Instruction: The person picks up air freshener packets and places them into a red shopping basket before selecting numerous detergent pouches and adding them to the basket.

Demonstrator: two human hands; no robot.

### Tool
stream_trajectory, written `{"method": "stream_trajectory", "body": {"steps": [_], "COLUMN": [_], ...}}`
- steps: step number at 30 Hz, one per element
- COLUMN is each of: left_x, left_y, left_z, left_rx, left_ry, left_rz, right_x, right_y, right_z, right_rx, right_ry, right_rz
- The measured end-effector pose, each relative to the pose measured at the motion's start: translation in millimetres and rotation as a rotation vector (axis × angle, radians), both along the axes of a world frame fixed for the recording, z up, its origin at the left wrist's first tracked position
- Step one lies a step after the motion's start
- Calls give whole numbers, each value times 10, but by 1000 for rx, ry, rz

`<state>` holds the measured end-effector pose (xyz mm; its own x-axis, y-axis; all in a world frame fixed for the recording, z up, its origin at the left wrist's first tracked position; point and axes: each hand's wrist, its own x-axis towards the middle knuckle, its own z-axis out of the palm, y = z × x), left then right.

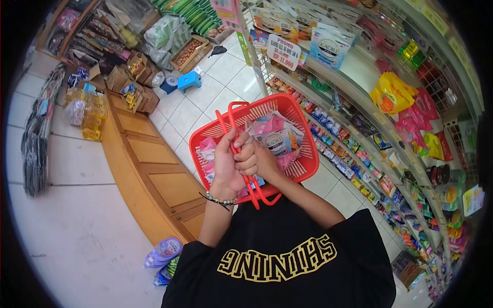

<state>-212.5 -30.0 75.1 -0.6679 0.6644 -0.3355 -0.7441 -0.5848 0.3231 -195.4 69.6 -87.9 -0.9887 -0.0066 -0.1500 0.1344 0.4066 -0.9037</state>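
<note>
Your left hand (225, 163), a beaded bracelet at the wrist, is closed tight round the handles (224, 126) of a red shopping basket (303, 154), with your right hand (257, 160) clasped against it on the same handles. The basket hangs just beyond your knuckles, before your chest, filled with pink and white pouches (277, 137). It sits between the wooden counter (149, 169) and the stocked shelves (359, 133).

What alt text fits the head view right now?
Both hands, the left hand with a beaded bracelet and the right hand, are closed on the handles of a red shopping basket full of pink and white packets. Stocked shop shelves run along the right, a wooden counter along the left.
</note>
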Motion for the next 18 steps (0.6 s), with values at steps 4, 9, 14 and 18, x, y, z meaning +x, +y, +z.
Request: {"method": "stream_trajectory", "body": {"steps": [4,9,14,18], "left_x": [9,-63,-384,-753], "left_y": [6,23,-202,-393], "left_z": [-6,-15,-112,-213], "left_rx": [17,-39,17,113], "left_ry": [44,102,77,73], "left_rz": [16,-3,-5,-25], "right_x": [-63,-227,-371,-458], "right_y": [37,-32,-1,164], "right_z": [-213,-356,-243,12], "right_rx": [-228,-133,-159,-215], "right_ry": [-54,-92,68,195], "right_rz": [-78,111,49,-70]}}
